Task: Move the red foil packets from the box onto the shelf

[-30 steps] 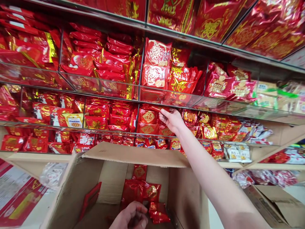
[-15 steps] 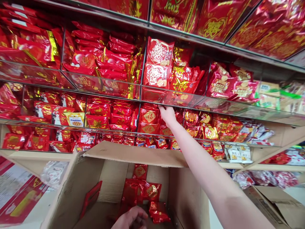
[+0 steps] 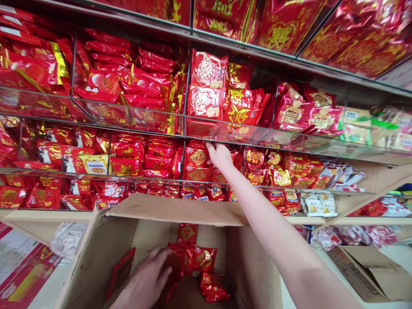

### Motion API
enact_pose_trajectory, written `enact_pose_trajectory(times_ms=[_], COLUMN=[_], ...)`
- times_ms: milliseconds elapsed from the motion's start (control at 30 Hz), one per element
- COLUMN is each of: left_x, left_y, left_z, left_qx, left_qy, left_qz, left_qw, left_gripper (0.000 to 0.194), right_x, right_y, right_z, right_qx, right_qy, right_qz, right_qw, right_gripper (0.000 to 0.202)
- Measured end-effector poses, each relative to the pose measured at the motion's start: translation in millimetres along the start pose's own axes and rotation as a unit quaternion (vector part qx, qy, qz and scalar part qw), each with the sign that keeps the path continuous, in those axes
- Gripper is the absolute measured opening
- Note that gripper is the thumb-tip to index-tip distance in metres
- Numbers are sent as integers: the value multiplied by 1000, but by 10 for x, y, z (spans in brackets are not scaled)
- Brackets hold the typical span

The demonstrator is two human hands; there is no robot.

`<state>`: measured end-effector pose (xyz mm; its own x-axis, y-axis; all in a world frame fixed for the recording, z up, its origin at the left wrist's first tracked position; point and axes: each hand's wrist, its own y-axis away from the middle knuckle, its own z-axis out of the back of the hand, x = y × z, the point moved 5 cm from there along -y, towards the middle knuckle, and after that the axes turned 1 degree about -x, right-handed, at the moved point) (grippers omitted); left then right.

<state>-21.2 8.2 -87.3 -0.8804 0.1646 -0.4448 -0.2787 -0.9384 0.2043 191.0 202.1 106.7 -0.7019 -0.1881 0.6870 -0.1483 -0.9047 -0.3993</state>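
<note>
My right hand [image 3: 219, 156] reaches into the shelf compartment, its fingers bent at the right edge of a red snack packet [image 3: 196, 157] with a gold diamond. Part of its grip is hidden. Inside the open cardboard box [image 3: 180, 209], my left hand [image 3: 151, 274] is blurred, with thumb and fingers apart. Its fingertips are beside red packets [image 3: 204, 259] of the same look, and it holds nothing I can see. Another red packet [image 3: 187, 233] stands against the box's far wall. A crumpled-looking one [image 3: 214, 286] lies toward the right, and a flat one [image 3: 120, 272] leans on the left wall.
Clear plastic lips [image 3: 283, 141] and dividers front the shelf compartments, filled with red and gold packets [image 3: 207, 68]. A box flap [image 3: 177, 208] sticks up before the lower shelf. At right on the floor is another cardboard box [image 3: 370, 270]; a clear plastic bag [image 3: 69, 240] lies left.
My left hand has moved up and left inside the box, its fingers now stretched out. My right hand has shifted slightly left against the packet's edge. The view has shifted a little.
</note>
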Motion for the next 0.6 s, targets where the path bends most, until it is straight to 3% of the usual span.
enact_pose_trajectory(times_ms=[67,167,267,333,433,600], left_x=[286,602,742,779,780,655], left_y=[-86,-165,-217,-250,-284,-236], left_z=[34,7,-62,-90,-88,-24], left_qx=[-7,14,41,49,52,49], left_qy=[-158,-207,-215,-222,-224,-209], left_qz=[65,113,119,119,108,86], left_qw=[985,972,969,966,967,973], left_gripper=[44,51,56,59,61,60], right_x=[6,6,-44,-69,-40,91], right_y=[276,894,1468,1685,1715,1337], right_z=[108,285,328,312,265,56], right_qx=[-36,-105,-78,-39,4,92], right_qy=[-12,-33,-12,18,89,138], right_qz=[39,160,242,267,281,284], right_qw=[999,981,967,963,956,944], right_gripper=[37,29,22,21,23,29])
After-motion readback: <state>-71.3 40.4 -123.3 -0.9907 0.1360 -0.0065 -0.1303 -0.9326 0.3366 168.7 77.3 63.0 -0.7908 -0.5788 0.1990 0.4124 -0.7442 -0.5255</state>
